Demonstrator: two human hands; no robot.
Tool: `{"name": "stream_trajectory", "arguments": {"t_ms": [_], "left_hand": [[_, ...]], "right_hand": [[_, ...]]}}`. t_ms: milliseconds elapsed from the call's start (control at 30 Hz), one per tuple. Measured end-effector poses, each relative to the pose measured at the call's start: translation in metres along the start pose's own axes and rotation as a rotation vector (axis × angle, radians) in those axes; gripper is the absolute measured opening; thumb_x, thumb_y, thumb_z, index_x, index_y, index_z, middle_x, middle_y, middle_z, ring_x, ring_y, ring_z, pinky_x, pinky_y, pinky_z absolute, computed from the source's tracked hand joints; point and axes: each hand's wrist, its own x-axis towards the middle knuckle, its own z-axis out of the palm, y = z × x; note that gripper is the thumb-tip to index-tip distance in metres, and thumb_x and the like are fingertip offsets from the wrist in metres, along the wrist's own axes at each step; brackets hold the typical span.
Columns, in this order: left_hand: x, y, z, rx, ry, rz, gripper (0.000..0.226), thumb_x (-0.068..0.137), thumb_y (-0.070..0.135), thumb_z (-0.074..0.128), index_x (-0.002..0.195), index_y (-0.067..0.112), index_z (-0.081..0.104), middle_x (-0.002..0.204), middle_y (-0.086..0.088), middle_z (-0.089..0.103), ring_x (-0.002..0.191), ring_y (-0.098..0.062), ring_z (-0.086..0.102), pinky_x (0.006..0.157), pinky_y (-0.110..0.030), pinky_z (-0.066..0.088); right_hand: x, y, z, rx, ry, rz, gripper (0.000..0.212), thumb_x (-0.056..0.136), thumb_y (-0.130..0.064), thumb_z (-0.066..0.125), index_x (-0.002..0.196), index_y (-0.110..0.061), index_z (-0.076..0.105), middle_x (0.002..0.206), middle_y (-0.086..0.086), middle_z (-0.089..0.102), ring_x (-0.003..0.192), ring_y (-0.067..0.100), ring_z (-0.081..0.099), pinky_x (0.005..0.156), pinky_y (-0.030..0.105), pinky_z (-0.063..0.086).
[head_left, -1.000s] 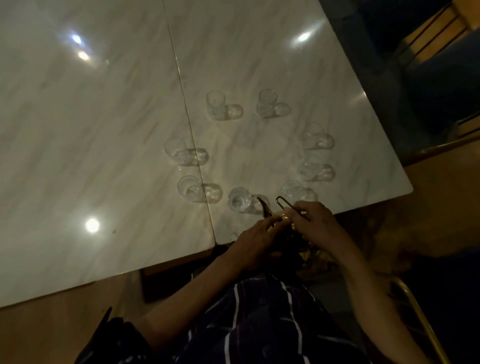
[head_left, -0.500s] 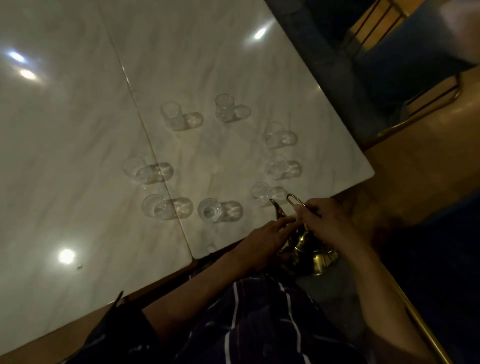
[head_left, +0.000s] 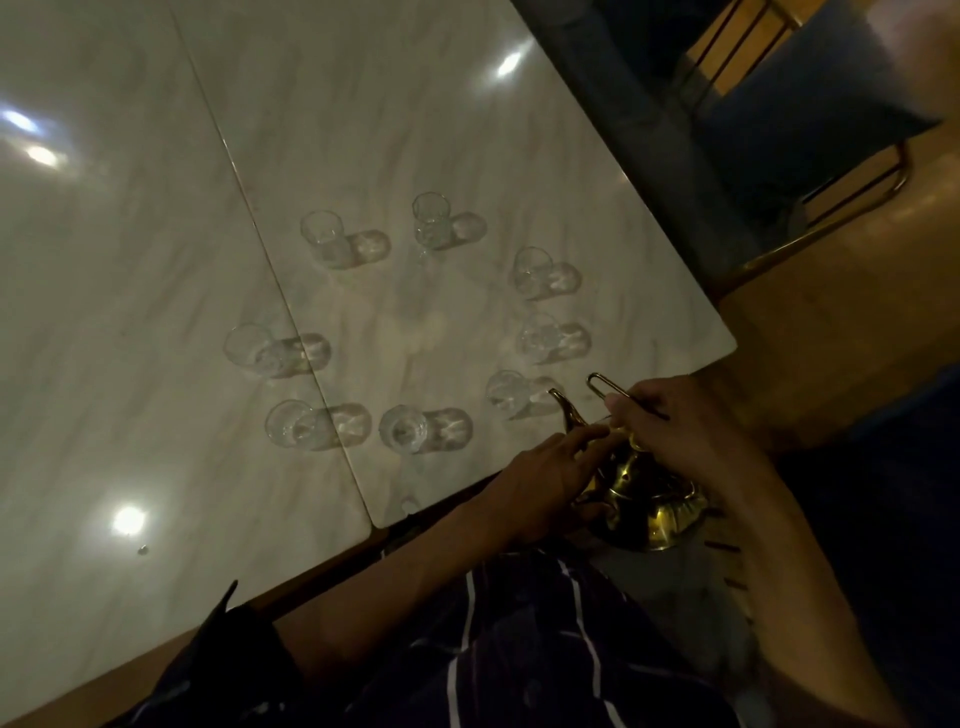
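Sitting low by the lap, just off the table's near R corner, a brass teapot (head_left: 649, 512) is held. Its wire handle (head_left: 605, 387) is gripped by the right hand (head_left: 675, 431), fingers curled round it. The top is touched by the left hand (head_left: 540, 483) w/ fingers nearly straight, nothing clasped. The spout (head_left: 569, 413) is pointed toward the marble table (head_left: 156, 260). Beyond, approx. eight glasses (head_left: 405, 428) are set upright in a rough ring. Farther off, a blue chair (head_left: 810, 104) is seen.
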Motion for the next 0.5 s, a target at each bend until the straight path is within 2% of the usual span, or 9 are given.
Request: {"name": "stream_trajectory", "arguments": {"t_ms": [100,367,500], "left_hand": [[-0.001,0.003,-0.001,-0.007,0.017,0.004,0.087,0.093,0.04,0.069,0.16,0.025,0.015,0.162,-0.01,0.03,0.129,-0.031,0.053,0.088,-0.046,0.058],[-0.003,0.007,-0.004,-0.018,0.035,0.001,0.085,0.093,0.042,0.068,0.16,0.025,0.018,0.161,-0.01,0.031,0.128,-0.03,0.054,0.087,-0.047,0.059],[-0.003,0.007,-0.005,-0.022,0.038,-0.001,0.085,0.093,0.042,0.069,0.16,0.025,0.018,0.161,-0.01,0.031,0.127,-0.03,0.054,0.087,-0.047,0.058]], "right_hand": [[-0.001,-0.003,-0.003,0.015,0.006,-0.014,0.029,0.091,-0.042,0.057,0.078,-0.022,0.074,0.071,0.0,0.074,0.072,0.013,0.071,0.072,0.041,0.059],[-0.007,-0.014,-0.007,0.027,-0.004,-0.028,0.03,0.093,-0.037,0.058,0.082,-0.014,0.074,0.072,0.001,0.072,0.072,0.013,0.069,0.062,0.028,0.05],[-0.006,-0.014,-0.006,0.038,-0.006,-0.013,0.028,0.092,-0.039,0.058,0.081,-0.018,0.074,0.074,0.0,0.074,0.075,0.013,0.07,0.069,0.033,0.054]]}}
